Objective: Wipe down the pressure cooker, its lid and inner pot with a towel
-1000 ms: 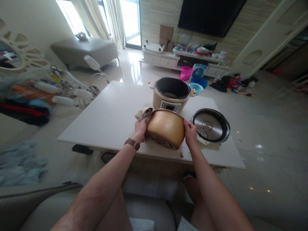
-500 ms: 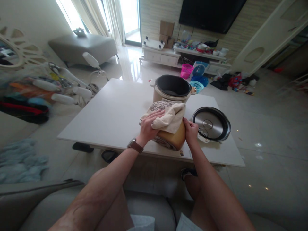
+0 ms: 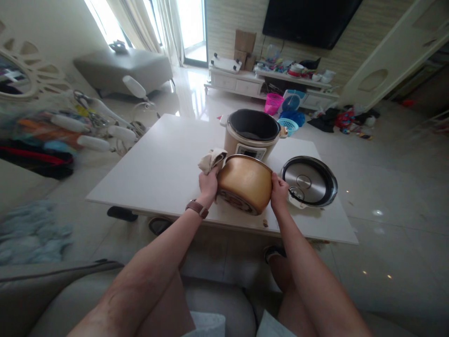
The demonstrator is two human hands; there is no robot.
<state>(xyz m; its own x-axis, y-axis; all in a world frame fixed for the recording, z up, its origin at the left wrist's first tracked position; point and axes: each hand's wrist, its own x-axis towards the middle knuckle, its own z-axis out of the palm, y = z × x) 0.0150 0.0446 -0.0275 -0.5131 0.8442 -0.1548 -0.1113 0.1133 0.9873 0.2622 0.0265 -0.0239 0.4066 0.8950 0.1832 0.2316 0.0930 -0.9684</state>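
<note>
A gold-coloured inner pot is tilted on its side above the front of the white table, its base turned toward me. My right hand grips its right rim, fingers closed. At the pot's left side, my left hand is closed on a beige cloth and rests against the pot. Just behind stands the cooker body, open at the top with a dark interior and a control panel on its front. To the right lies the round lid, its metal inner side facing up.
The white table stretches off to the left. A small brown bit lies near its front edge. Beyond are a pink basket, a light-blue basket and a white TV cabinet. A white lamp with several shades stands at left.
My left hand has slid from the pot's upper surface to its left side, taking the cloth along. The gold pot and the cooker's panel are now uncovered. My right hand stays at the rim.
</note>
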